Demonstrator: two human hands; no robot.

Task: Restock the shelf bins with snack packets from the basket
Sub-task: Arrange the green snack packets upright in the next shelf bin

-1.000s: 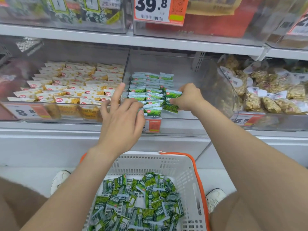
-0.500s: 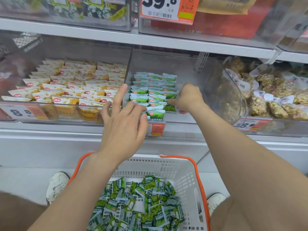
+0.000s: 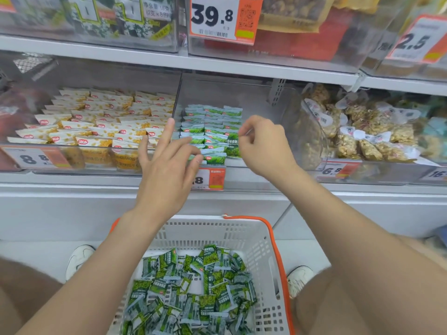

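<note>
Presently, we record the person's left hand (image 3: pixel 169 172) released, with fingers straight and spread, held over the near edge of the middle bin (image 3: pixel 256 97) on the shelf. Whether its fingertips touch the front packet we cannot tell. The right hand (image 3: pixel 264 146) is at the right side of the stacked green packets (image 3: pixel 212 122) in that bin, fingers curled inward. We cannot tell whether it pinches a packet or holds nothing. The stacked green packets occupy the left part of the bin, in neat rows running from near to far. Below, between the two arms, a white basket (image 3: pixel 244 235) with an orange handle holds a loose heap of green snack packets (image 3: pixel 193 293). The neighbouring bin to the left holds yellow packets (image 3: pixel 101 117), and the one to the right holds bagged nut clusters (image 3: pixel 362 139). A white shoe (image 3: pixel 79 259) shows left of the basket.
</note>
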